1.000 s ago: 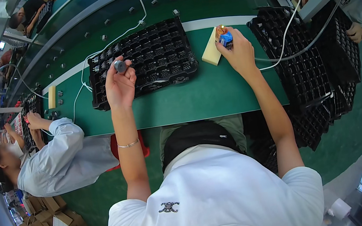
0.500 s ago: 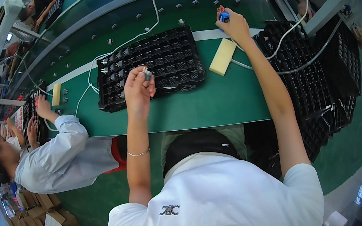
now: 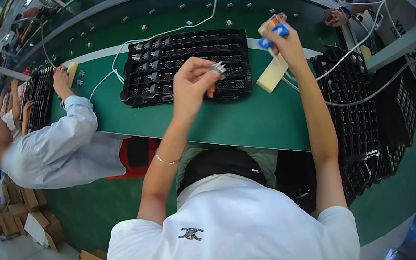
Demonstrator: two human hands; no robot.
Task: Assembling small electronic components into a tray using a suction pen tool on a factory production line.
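My left hand (image 3: 191,82) is raised over the green bench and pinches a small grey metal part (image 3: 218,67) at its fingertips. My right hand (image 3: 284,43) is lifted higher, shut on a small blue and white tool (image 3: 272,33). Below both hands lies a black compartment tray (image 3: 159,91) with several small parts in its left cells. A pale yellow block (image 3: 271,76) rests on the bench just right of that tray.
A stack of black trays (image 3: 367,117) stands at the right. White cables (image 3: 171,30) cross the bench. A co-worker in a pale shirt (image 3: 60,146) sits at the left, hands at another black tray (image 3: 38,93). Cardboard boxes (image 3: 35,231) lie on the floor.
My left hand came off the tray and rose with the small grey part. My right hand lifted from the yellow block and moved up and away with the blue tool.
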